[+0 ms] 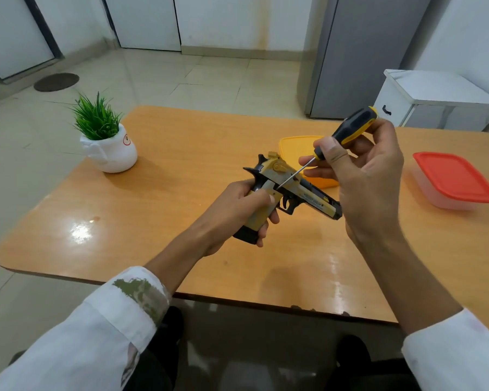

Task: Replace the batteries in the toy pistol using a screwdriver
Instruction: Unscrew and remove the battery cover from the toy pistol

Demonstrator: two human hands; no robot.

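The toy pistol [294, 190] is yellow and black and hangs above the middle of the wooden table [167, 198], muzzle pointing right. My left hand [237, 210] grips its handle from the left. My right hand [362, 176] holds a screwdriver [347, 131] with a black and yellow handle, fingers curled round the handle. Its thin metal shaft slants down to the left, and the tip touches the pistol's side just above the grip.
A yellow container [297, 145] sits behind the pistol, partly hidden by my right hand. A clear box with a red lid [455, 179] stands at the right. A potted green plant [108, 142] stands at the table's back left corner.
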